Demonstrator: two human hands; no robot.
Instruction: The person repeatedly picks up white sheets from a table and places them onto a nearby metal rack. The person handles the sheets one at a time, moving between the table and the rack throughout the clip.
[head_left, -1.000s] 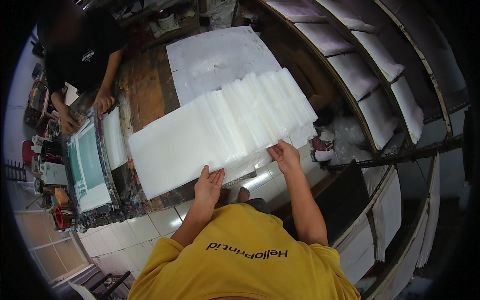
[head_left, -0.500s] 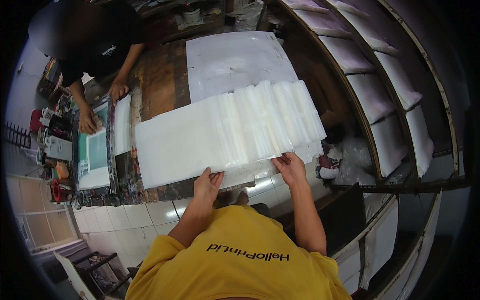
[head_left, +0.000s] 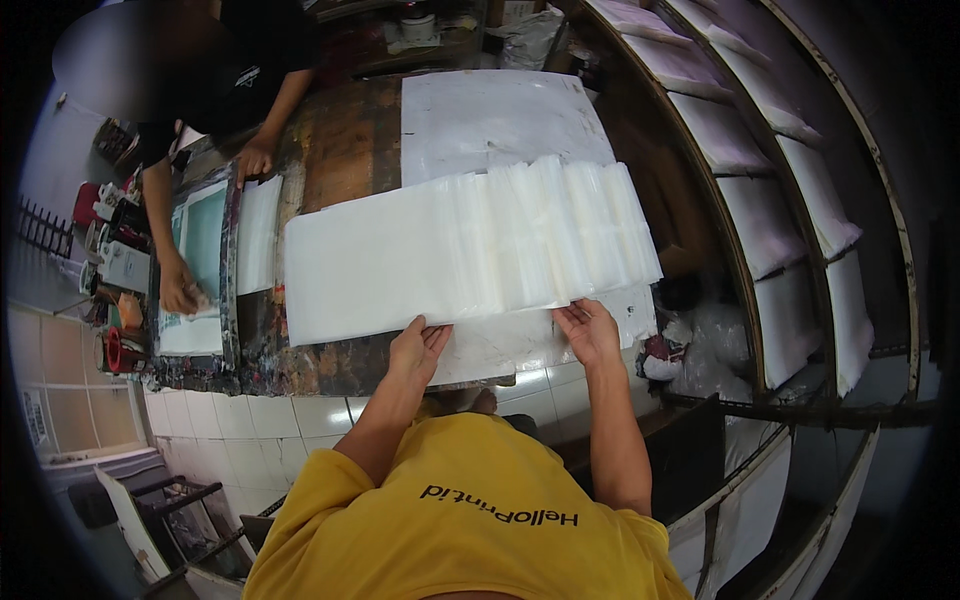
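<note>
Nearest to me, at six o'clock, the yellow shirt (head_left: pixel 470 520) fills the lower edge and hides the wearer's torso and upper arms; both forearms rise out of it.

My left hand (head_left: pixel 418 350) lies flat, fingers together and stretched out, tips resting on the near edge of the fanned stack of white bags (head_left: pixel 470 250). My right hand (head_left: pixel 588 330) sits at about five o'clock of that stack, fingers lightly spread, tips on or just under its near edge; I cannot tell whether the thumb pinches a sheet, since the hand's back covers it.

The stack runs across the middle of the worktable (head_left: pixel 340 140), overlapping like shingles toward three o'clock. How many bags it holds is impossible to count. It lies on a larger white sheet (head_left: pixel 490 110), which shows beyond it at twelve o'clock.

At nine o'clock a second person's hand (head_left: pixel 180 292) presses on a framed printing screen (head_left: pixel 200 260), and the other hand (head_left: pixel 254 160) rests at the frame's far corner. Small pots and cans at the far left are too blurred to identify.

At two to four o'clock, curved rack shelves (head_left: pixel 790 190) hold white sheets, partly cut off by the rim.
</note>
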